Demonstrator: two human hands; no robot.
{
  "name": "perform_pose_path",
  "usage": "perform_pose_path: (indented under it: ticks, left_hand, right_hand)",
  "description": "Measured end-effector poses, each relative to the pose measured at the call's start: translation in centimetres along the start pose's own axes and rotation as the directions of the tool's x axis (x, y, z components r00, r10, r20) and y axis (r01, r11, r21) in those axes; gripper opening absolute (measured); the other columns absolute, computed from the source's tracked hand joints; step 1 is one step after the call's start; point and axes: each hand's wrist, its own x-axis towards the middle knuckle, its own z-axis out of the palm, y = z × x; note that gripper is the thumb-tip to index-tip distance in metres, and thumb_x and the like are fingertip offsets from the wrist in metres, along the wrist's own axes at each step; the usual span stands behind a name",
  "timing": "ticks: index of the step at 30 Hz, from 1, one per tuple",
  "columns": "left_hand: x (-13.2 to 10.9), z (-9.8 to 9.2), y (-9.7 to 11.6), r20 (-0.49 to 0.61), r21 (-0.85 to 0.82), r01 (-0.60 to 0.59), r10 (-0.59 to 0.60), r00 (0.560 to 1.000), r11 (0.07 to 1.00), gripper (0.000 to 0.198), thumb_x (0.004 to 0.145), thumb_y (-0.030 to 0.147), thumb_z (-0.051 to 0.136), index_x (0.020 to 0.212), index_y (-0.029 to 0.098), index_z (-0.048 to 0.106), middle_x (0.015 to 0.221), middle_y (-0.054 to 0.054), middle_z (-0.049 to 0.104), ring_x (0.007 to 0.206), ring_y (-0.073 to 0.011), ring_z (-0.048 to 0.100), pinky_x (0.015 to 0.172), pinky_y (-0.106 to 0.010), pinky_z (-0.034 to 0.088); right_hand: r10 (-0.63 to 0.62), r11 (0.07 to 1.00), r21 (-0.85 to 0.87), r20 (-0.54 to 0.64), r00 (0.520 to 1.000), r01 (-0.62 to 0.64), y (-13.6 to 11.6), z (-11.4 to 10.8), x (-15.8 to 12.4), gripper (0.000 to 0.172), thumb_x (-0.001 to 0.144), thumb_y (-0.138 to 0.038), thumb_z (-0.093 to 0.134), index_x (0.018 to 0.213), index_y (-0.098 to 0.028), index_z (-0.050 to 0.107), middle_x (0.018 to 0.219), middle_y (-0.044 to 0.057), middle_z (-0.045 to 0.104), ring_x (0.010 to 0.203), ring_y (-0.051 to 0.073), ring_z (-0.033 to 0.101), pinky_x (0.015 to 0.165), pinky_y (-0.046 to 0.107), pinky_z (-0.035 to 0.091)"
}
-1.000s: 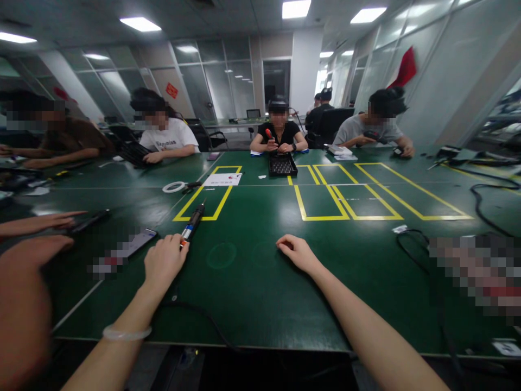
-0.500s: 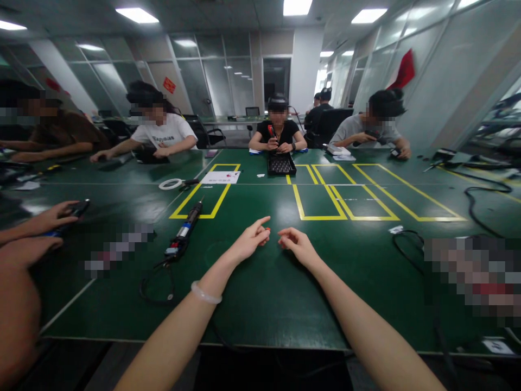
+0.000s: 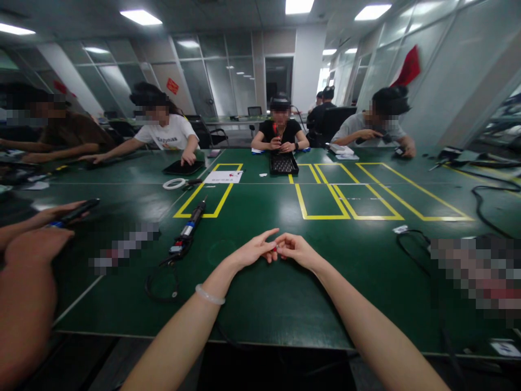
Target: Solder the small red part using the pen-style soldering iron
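Observation:
Over the green table, my left hand (image 3: 256,251) and my right hand (image 3: 299,251) meet at the fingertips. A small red piece (image 3: 275,248) shows between them, mostly covered by the fingers; its kind cannot be made out. My left thumb presses on it while the index finger points outward. The fingers of my right hand are bent and pinched together at its right side. Left of my hands lies an electric screwdriver (image 3: 188,231), its bit pointing away from me and its black cable curling toward the near edge. A pale bangle circles my left wrist.
Yellow tape outlines (image 3: 323,218) mark the green table (image 3: 252,304). At the left, a co-worker's hands (image 3: 40,239) hold a dark tool (image 3: 79,212). Several people sit across, one behind a black tray (image 3: 284,164). A white sheet (image 3: 223,177) and cable coil (image 3: 174,184) lie ahead; black cables run at right.
My hands have come together, and my right fingertips now meet the red piece at my left. Across the table, a person's hand has moved onto a dark flat object. The view has shifted slightly.

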Motion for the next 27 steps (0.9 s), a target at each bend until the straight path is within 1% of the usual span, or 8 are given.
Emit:
perform_pose_path:
  ticks: [4, 7, 11, 13, 15, 18, 22, 27]
  left_hand:
    - [0.4, 0.2, -0.3, -0.071, 0.023, -0.009, 0.01, 0.997, 1.0, 0.065, 0.09, 0.048, 0.042, 0.142, 0.012, 0.027, 0.067, -0.001, 0.059, 0.058, -0.0109, 0.056, 0.057, -0.024, 0.042]
    - [0.5, 0.2, -0.2, -0.2, 0.208, -0.064, 0.106, 0.974, 0.976, 0.051, 0.092, 0.048, 0.036, 0.128, 0.014, 0.046, 0.067, 0.001, 0.055, 0.059, -0.01, 0.052, 0.059, -0.024, 0.042]
    - [0.2, 0.6, 0.6, -0.245, 0.466, -0.145, 0.286, 0.926, 0.872, 0.035, 0.084, 0.041, 0.054, 0.11, 0.018, 0.058, 0.088, -0.002, 0.057, 0.077, -0.0118, 0.054, 0.069, -0.024, 0.044]
    - [0.0, 0.8, 0.9, -0.226, 0.547, -0.161, 0.33, 0.916, 0.822, 0.032, 0.079, 0.036, 0.061, 0.105, 0.019, 0.059, 0.095, -0.003, 0.057, 0.081, -0.0126, 0.055, 0.071, -0.024, 0.044]
    - [-0.1, 1.0, 1.1, -0.212, 0.595, -0.16, 0.347, 0.914, 0.787, 0.024, 0.079, 0.033, 0.06, 0.099, 0.019, 0.061, 0.095, -0.003, 0.057, 0.082, -0.013, 0.056, 0.074, -0.025, 0.044]
    - [-0.1, 1.1, 1.1, -0.211, 0.611, -0.164, 0.359, 0.909, 0.774, 0.017, 0.082, 0.031, 0.057, 0.093, 0.018, 0.061, 0.092, -0.003, 0.058, 0.08, -0.0127, 0.056, 0.073, -0.026, 0.045]
    - [0.1, 0.7, 0.8, -0.243, 0.6, -0.162, 0.372, 0.896, 0.783, 0.018, 0.081, 0.032, 0.058, 0.091, 0.018, 0.061, 0.091, -0.003, 0.059, 0.077, -0.0124, 0.057, 0.07, -0.025, 0.045]
    - [0.3, 0.4, 0.3, -0.264, 0.504, -0.145, 0.312, 0.912, 0.851, 0.023, 0.08, 0.035, 0.06, 0.094, 0.017, 0.059, 0.087, -0.002, 0.062, 0.074, -0.0119, 0.057, 0.068, -0.024, 0.044]
  right_hand:
    - [0.038, 0.999, -0.03, -0.045, 0.998, -0.039, 0.1, -0.1, 0.0, 0.032, 0.079, -0.043, 0.064, 0.091, -0.014, 0.059, 0.066, 0.0, 0.063, 0.055, 0.01, 0.056, 0.054, 0.022, 0.045]
    - [0.065, 0.998, -0.014, -0.115, 0.991, -0.067, 0.2, -0.4, 0.1, 0.032, 0.08, -0.046, 0.061, 0.087, -0.015, 0.056, 0.061, -0.003, 0.058, 0.049, 0.009, 0.053, 0.048, 0.02, 0.043]
    - [0.105, 0.994, 0.042, -0.136, 0.985, -0.1, 0.1, -0.6, 0.2, 0.031, 0.082, -0.047, 0.057, 0.082, -0.017, 0.052, 0.061, -0.003, 0.057, 0.047, 0.008, 0.052, 0.045, 0.019, 0.041]
    - [0.117, 0.993, 0.037, -0.13, 0.985, -0.113, 0.0, -0.5, 0.2, 0.031, 0.082, -0.048, 0.056, 0.08, -0.017, 0.051, 0.06, -0.004, 0.057, 0.047, 0.008, 0.051, 0.046, 0.019, 0.041]
    - [0.115, 0.993, 0.017, -0.12, 0.986, -0.114, -0.1, -0.5, 0.2, 0.031, 0.082, -0.047, 0.056, 0.08, -0.017, 0.051, 0.059, -0.004, 0.057, 0.047, 0.008, 0.051, 0.046, 0.02, 0.041]
    - [0.087, 0.996, 0.008, -0.116, 0.989, -0.086, -0.2, -0.4, 0.1, 0.03, 0.082, -0.046, 0.057, 0.084, -0.017, 0.053, 0.063, -0.003, 0.058, 0.049, 0.008, 0.052, 0.048, 0.02, 0.042]
    - [0.023, 0.999, 0.042, -0.127, 0.992, -0.018, -0.4, -0.2, 0.2, 0.034, 0.075, -0.041, 0.067, 0.096, -0.017, 0.055, 0.073, -0.001, 0.062, 0.056, 0.009, 0.056, 0.051, 0.021, 0.044]
    - [-0.024, 0.998, 0.055, -0.138, 0.99, 0.032, -0.3, -0.3, 0.2, 0.033, 0.073, -0.039, 0.07, 0.092, -0.017, 0.056, 0.073, 0.0, 0.063, 0.056, 0.009, 0.056, 0.054, 0.022, 0.045]
